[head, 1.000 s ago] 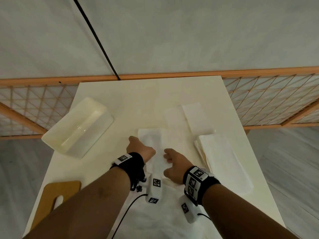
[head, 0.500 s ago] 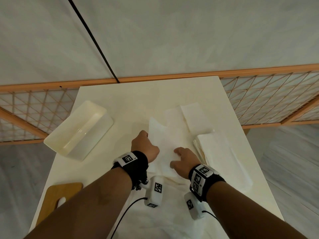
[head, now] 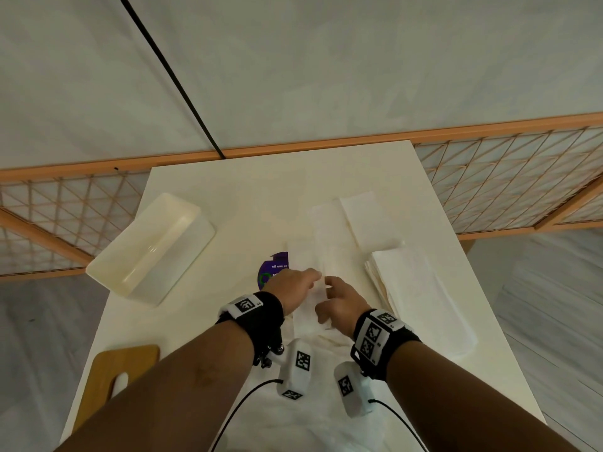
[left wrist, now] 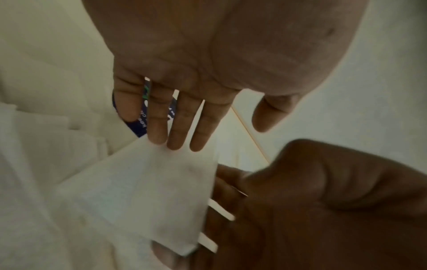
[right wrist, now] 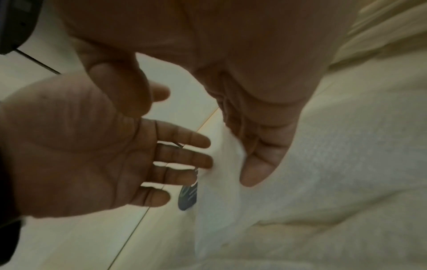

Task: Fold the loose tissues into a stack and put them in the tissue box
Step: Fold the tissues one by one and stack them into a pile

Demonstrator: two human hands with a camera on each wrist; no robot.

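Observation:
One white tissue stands on edge between my hands at the table's middle. My left hand is flat, its straight fingertips touching the tissue's top edge. My right hand lays spread fingers against the tissue's other face, thumb apart. From the right wrist the tissue runs between the left fingers and the right hand. The open white tissue box lies at the left. A stack of folded tissues lies at the right.
Flat loose tissues lie behind the stack. A purple packet peeks out beside my left hand. More crumpled tissues lie under my wrists. A wooden board sits front left. An orange lattice fence rings the table.
Both hands moved together until their fingers meet at the tissue, now folded narrow and upright. My left hand went from a curled grip to flat. The purple packet came into view.

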